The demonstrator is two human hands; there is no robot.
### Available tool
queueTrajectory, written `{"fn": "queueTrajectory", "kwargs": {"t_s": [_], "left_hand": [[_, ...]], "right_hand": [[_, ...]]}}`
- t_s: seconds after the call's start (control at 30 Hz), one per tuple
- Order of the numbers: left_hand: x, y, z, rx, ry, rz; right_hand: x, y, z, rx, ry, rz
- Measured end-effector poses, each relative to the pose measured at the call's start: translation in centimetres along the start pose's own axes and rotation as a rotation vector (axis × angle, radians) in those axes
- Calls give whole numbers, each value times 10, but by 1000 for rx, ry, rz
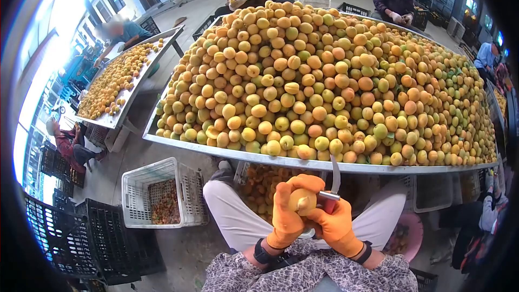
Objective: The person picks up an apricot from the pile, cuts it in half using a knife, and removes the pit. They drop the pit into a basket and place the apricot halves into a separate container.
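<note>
My left hand, in an orange glove, is closed around a yellow apricot in front of my lap. Close beside it, my right hand, gloved in orange too, grips a small knife with a red and metal handle. Its curved blade points up, away from the apricot. My right thumb reaches toward the fruit; whether it touches is hard to tell. Beyond both hands, a large heap of apricots fills a metal-edged table.
Below the table edge, a crate of fruit pieces sits between my knees. A white crate stands left, black crates farther left, and a pink basin right. Several people work around, one at another fruit table.
</note>
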State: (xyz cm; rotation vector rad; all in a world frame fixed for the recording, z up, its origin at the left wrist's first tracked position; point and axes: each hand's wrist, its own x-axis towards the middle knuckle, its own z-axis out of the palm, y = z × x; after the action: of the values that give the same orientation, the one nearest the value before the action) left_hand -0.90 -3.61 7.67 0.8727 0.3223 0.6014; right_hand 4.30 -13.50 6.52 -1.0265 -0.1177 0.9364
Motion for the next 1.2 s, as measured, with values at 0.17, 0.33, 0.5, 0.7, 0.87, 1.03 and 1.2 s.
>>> {"fn": "queueTrajectory", "kwargs": {"t_s": [0.17, 0.33, 0.5, 0.7, 0.87, 1.03, 1.2], "left_hand": [[1, 4, -3, -139, -114, -102], [8, 1, -19, -376, -108, -183], [5, -1, -24, -351, -104, -354], [3, -1, -31, -255, -16, -465], [4, -9, -38, -194, 1, -508], [10, -22, -39, -124, 191, -576], [12, -44, -55, -78, 145, -523]], "right_hand": [[-6, 7, 3, -172, 121, -186], [-5, 6, -8, -95, 112, -419], [1, -9, 0, -285, -26, -403], [1, 3, -12, -391, -128, -293], [4, 11, -16, -545, -114, -392], [9, 18, -24, -847, -101, -539], [9, 18, -31, -1054, -107, -526]]}}
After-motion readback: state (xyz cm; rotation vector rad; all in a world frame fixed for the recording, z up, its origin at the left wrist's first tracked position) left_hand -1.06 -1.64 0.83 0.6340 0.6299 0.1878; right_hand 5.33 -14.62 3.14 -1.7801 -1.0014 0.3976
